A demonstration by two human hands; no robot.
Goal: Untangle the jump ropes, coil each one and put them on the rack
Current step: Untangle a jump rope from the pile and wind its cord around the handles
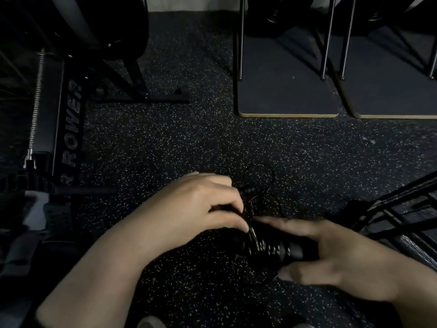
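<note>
- The left hand (203, 204) reaches in from the lower left with the forearm angled up and to the right, back of the hand toward the camera. Its fingers (233, 224) are curled down and pinch at the dark rope tangle (250, 209) where it meets the handles.
- The right hand (331, 254) comes in from the lower right, palm side turned left. Its forefinger lies out straight along the top of a black ribbed jump-rope handle (274, 248), the thumb curls beneath it, and the handle is gripped between them.
- The jump ropes sit low in the middle of the view, held just above the speckled rubber floor (189, 143); one thin loop (260, 174) of cord stands out beyond the left knuckles.
- The cords are thin and black against the dark floor, so how many ropes there are and how they cross cannot be made out.
- A second handle end (247, 191) peeks out past the left fingers; the rest is covered by that hand.
- A rowing machine (71, 129) at the left, dark platforms (288, 95) at the top and a black metal frame (390, 209) at the right are all cut off by the edges.
</note>
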